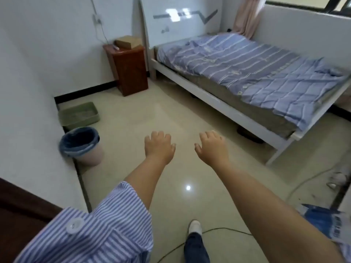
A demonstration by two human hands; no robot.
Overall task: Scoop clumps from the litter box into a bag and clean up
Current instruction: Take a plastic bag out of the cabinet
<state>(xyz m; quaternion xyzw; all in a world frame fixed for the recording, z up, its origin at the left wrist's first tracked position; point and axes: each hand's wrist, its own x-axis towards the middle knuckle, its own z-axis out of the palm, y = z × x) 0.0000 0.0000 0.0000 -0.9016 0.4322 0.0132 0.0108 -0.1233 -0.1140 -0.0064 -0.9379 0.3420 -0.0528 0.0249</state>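
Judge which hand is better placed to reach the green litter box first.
Left, probably. The litter box and lined bin sit by the left wall, on the left hand side; the right hand hangs farther toward the bed. Both hands are empty.

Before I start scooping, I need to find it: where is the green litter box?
The green plastic litter box sits on the floor at the left of the head view, against the white wall, just beyond the pink bin with a blue liner.
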